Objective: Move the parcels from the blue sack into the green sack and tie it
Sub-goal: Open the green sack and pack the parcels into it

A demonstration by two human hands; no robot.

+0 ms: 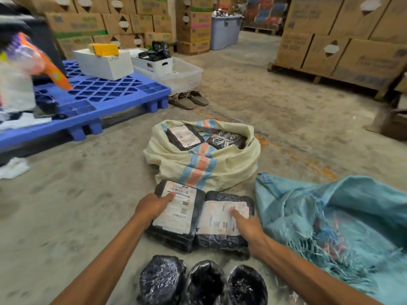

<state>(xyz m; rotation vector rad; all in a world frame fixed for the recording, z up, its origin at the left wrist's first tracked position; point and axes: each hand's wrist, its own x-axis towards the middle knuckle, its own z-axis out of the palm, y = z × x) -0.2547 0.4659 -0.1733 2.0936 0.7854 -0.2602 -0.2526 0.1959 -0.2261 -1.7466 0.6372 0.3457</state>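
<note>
Status: task partly done, by the look of it. Green sack (198,170) (pale cream-green weave, blue and red stripes) stands open at mid-floor with two black labelled parcels lying in its mouth, one left (184,137), one right (226,139). Blue sack (330,216) lies slack and crumpled on the floor at near right; whether anything is left inside it cannot be told. Two flat parcels lie side by side, touching, just near of the green sack. Left hand (154,205) holds the left flat parcel (176,219) at its left edge, thumb on the label, fingers out of sight round the edge. Right hand (246,223) holds the right flat parcel (217,223) likewise at its right edge; both look clamped on. Three round black-wrapped bundles (206,282) sit in a row nearest the person, not yet bagged. Left to do, as judged: both flat parcels and the three bundles into the green sack, then tie its mouth, which is wide open. Surface: bare concrete floor (77,205), dusty and scuffed. Room: a storeroom, with a blue plastic pallet (99,93) at left carrying a white box (103,62), sandals (189,99) beside it, and stacked cartons (341,51) far and right.
</note>
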